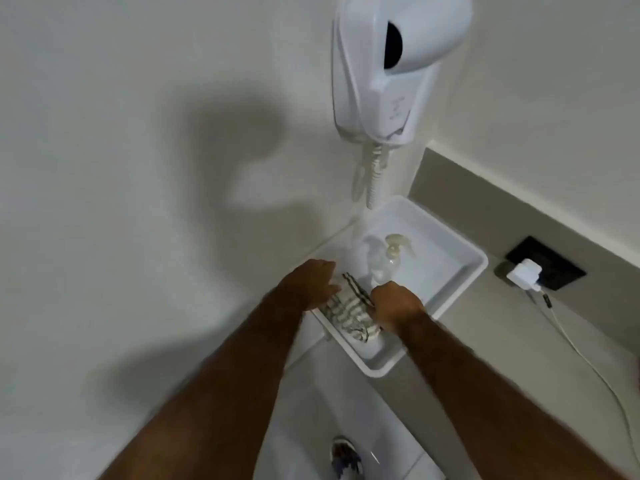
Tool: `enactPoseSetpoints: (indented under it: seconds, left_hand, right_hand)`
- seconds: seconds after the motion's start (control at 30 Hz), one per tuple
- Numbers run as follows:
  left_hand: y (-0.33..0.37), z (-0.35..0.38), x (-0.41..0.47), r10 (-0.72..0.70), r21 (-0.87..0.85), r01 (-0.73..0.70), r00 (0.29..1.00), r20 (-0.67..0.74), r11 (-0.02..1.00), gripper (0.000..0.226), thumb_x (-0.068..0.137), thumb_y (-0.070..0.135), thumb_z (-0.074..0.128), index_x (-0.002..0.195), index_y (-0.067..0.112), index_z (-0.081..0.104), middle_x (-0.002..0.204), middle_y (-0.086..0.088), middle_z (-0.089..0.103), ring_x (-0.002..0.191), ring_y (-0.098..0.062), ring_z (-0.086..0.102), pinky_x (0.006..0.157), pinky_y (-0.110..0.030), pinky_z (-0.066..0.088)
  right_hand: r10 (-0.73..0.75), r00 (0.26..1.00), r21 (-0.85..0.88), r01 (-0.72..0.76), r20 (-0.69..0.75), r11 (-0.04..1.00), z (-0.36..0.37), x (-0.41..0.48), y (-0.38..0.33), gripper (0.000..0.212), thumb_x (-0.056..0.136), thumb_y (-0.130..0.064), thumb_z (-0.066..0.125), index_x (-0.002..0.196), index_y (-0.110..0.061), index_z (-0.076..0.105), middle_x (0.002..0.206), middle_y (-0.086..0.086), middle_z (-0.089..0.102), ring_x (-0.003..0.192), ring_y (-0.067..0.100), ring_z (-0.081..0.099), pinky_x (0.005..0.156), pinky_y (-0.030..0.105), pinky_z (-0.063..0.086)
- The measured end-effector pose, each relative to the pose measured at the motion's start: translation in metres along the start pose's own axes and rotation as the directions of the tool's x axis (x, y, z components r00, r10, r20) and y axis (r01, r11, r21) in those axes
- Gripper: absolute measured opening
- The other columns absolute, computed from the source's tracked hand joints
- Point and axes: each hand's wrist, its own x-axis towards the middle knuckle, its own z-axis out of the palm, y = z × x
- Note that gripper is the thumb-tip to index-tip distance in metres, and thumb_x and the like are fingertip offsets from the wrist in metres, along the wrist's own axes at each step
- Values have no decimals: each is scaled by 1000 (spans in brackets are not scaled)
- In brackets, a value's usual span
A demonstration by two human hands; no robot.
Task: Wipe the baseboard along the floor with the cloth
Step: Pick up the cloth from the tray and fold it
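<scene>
2 bare forearms enter from the bottom edge, no sleeves visible up to the frame border, light hair along both. Left hand and right hand are bare: no gloves, no rings, no watch or wristband seen at either wrist. Fingers are mostly hidden or motion-blurred, nails not readable. Low in frame, between the arms, 1 shoe shows, toe up; it looks white with dark patterned panels, possibly a sneaker, but blur makes the pattern unclear. No other clothing in view.
</scene>
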Motion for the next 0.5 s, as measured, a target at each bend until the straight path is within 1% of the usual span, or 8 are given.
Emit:
enactPoseSetpoints:
  seconds: [0.03,0.07,0.1,0.2,0.3,0.37,0.47,0.5]
  left_hand:
    - [3,8,12,-46,7,46,998,50,999,71,103,42,52,159,7,27,166,-17,31,153,-31,30,123,-40,25]
    - [6,15,22,-76,-1,77,995,64,997,68,103,40,52,157,5,30,165,-18,33,152,-32,32,122,-40,26]
    - [7,23,31,-116,-1,117,989,88,993,66,103,39,54,154,3,33,161,-20,37,149,-34,36,120,-41,28]
    - [14,40,42,-170,-9,172,979,109,985,58,98,34,62,142,3,42,147,-21,51,138,-35,48,110,-40,39]
    - [14,51,50,-188,3,189,977,103,982,53,94,25,65,138,2,46,145,-19,52,138,-34,47,112,-39,38]
    - [15,51,53,-218,-23,222,969,114,975,52,93,23,67,138,2,51,146,-18,54,138,-34,49,113,-39,41]
    - [17,39,54,-233,-104,250,960,153,963,53,91,25,71,136,1,57,144,-18,59,134,-33,56,110,-37,46]
    - [17,32,53,-236,-144,257,960,148,956,54,89,27,73,134,2,60,141,-17,62,132,-33,58,108,-36,47]
  right_hand:
    - [30,999,5,-30,29,1000,8,6,3,33,110,-40,60,128,-14,71,130,10,70,121,30,69,99,37,57]
    - [56,998,37,-57,24,998,14,10,7,37,109,-44,64,130,-15,71,132,9,69,123,29,68,102,37,56]
    - [73,996,56,-76,49,996,23,13,9,40,107,-47,67,132,-16,70,134,9,68,126,28,67,104,36,54]
    - [99,992,109,-108,84,988,37,18,12,47,105,-48,70,137,-14,68,139,9,67,131,27,63,108,35,51]
    - [120,991,152,-129,66,980,40,26,14,42,105,-38,72,136,-10,67,139,11,66,131,27,63,108,34,51]
    - [147,986,187,-159,77,969,39,29,13,38,102,-31,76,132,-10,67,136,11,67,128,28,65,104,35,54]
    - [177,972,301,-216,152,929,32,30,16,41,93,-23,85,128,-8,71,127,11,71,118,26,70,99,34,61]
    - [173,969,350,-226,176,909,29,30,19,39,91,-21,86,125,-7,73,123,11,73,111,24,72,92,31,62]
